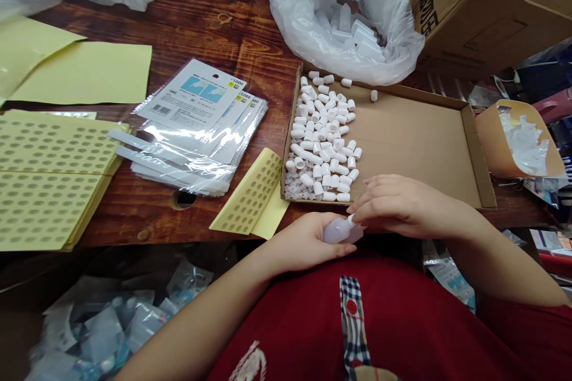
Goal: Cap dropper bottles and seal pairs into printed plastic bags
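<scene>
My left hand (304,244) is closed round a small translucent plastic bottle (339,231), held just above my lap at the table's front edge. My right hand (402,205) pinches a small white cap (351,219) at the bottle's neck, fingers pressed together. Both hands sit right in front of a shallow cardboard tray (415,143). Several loose white caps (324,137) are heaped in the tray's left part.
A clear bag of white plastic parts (348,18) lies behind the tray. Printed plastic sleeves (196,125) are stacked mid-table, with yellow sticker sheets (49,178) to the left and another sheet (254,193) beside the tray. A cardboard box (482,6) stands at back right.
</scene>
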A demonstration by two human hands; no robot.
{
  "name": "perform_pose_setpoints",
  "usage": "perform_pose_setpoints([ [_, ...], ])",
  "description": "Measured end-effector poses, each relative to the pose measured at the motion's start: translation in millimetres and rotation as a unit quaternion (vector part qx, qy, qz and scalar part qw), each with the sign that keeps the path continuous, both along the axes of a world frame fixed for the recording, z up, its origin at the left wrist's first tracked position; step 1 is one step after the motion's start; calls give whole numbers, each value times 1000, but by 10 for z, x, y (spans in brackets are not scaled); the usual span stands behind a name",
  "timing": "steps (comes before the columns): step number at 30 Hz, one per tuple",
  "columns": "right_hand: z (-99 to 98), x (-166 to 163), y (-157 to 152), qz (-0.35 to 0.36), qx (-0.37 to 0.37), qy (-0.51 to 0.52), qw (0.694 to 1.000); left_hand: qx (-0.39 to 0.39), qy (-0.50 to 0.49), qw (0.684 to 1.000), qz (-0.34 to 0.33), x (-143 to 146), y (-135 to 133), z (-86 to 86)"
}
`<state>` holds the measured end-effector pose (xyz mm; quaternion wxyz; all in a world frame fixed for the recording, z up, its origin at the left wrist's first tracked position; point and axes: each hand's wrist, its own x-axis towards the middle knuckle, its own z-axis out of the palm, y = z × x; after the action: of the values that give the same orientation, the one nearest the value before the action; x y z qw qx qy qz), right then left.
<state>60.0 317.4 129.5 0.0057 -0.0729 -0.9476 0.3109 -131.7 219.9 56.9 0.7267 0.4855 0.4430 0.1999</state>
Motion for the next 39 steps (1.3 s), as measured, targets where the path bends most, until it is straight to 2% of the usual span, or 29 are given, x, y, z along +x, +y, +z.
perform_pose_setpoints([
  [4, -22, -41, -19, 2, 15, -16, 1000, 4, 5, 1000, -3, 6, -5, 10],
  [10, -119, -105, -39, -33, 89, -59, 994, 21, 26, 999, -7, 6, -13, -9],
  [15, -105, -52, 6, -44, 17, -6, 999, -6, 27, 1000, 1, -18, -5, -11],
  [20, -120, -77, 26, -26, 62, -30, 997, -8, 13, 1000, -9, -24, 3, -3],
  [28, -145, -97, -16, -35, 68, -41, 996, -15, 11, 1000, -17, -35, 13, -3],
  [32, -165, -80, -14, -27, 34, -36, 998, -38, -20, 999, -8, -46, 17, -9],
  [36, -181, -64, -10, -32, 72, -46, 996, -50, -30, 998, -15, -64, 29, 1],
  [39, -169, -67, -30, -30, 54, -24, 998, -51, -45, 998, -15, -74, 37, 4],
])
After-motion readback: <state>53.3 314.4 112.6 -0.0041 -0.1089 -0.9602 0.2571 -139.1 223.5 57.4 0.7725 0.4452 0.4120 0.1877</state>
